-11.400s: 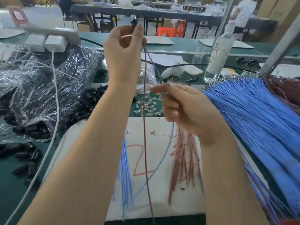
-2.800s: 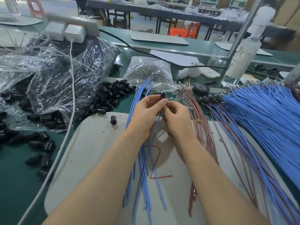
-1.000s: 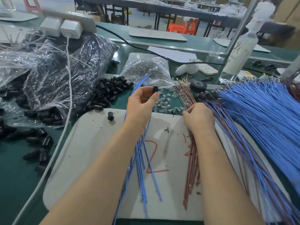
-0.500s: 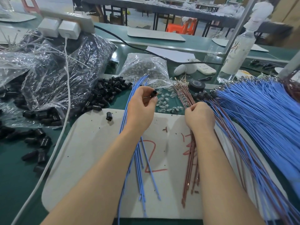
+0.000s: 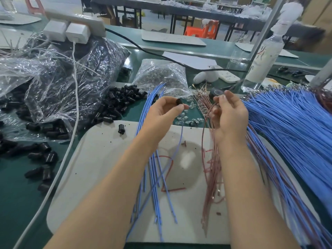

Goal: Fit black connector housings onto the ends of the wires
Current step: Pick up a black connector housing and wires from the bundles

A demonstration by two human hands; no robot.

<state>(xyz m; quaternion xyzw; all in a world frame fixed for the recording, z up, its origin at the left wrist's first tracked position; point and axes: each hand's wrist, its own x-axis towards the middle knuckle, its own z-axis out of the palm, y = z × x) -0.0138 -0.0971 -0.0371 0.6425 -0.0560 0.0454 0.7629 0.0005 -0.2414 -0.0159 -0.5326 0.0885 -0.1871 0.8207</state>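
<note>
Across the green surface (image 5: 18, 194) lies a pale, round-cornered board (image 5: 100, 168), smooth, specked with dark crumbs and marked with a red scrawl at its middle. To the right a thick sheaf of blue wires (image 5: 296, 126) fans over the surface and overlaps the board's right edge, with thin red-brown strands mixed into its near side. On the left, crumpled clear plastic bags (image 5: 62, 87) hold dark parts, and a white cable (image 5: 76, 108) runs from a power strip (image 5: 86, 20) down across them. A smaller clear bag (image 5: 159, 74) of glassy bits sits behind the hands, beside a heap of loose black housings (image 5: 120, 101), short matt tubes. A translucent spray bottle (image 5: 264, 56) stands at the back right.

On the board, blue wire lengths (image 5: 154, 186) pass under the left forearm, and a bunch of red-brown wires (image 5: 210, 177) lies partly under the right wrist. The left hand (image 5: 161, 114), raised above the board's far edge, pinches one black housing (image 5: 178, 102) between thumb and forefinger. A single blue wire (image 5: 181, 133) hangs from beneath it to the board. The right hand (image 5: 231, 117), close to the left but not touching it, is curled on a single red-brown wire (image 5: 203, 133) that bows down to the bunch; its fingertips are blurred. One stray housing (image 5: 121, 129) stands near the board's far left corner.
</note>
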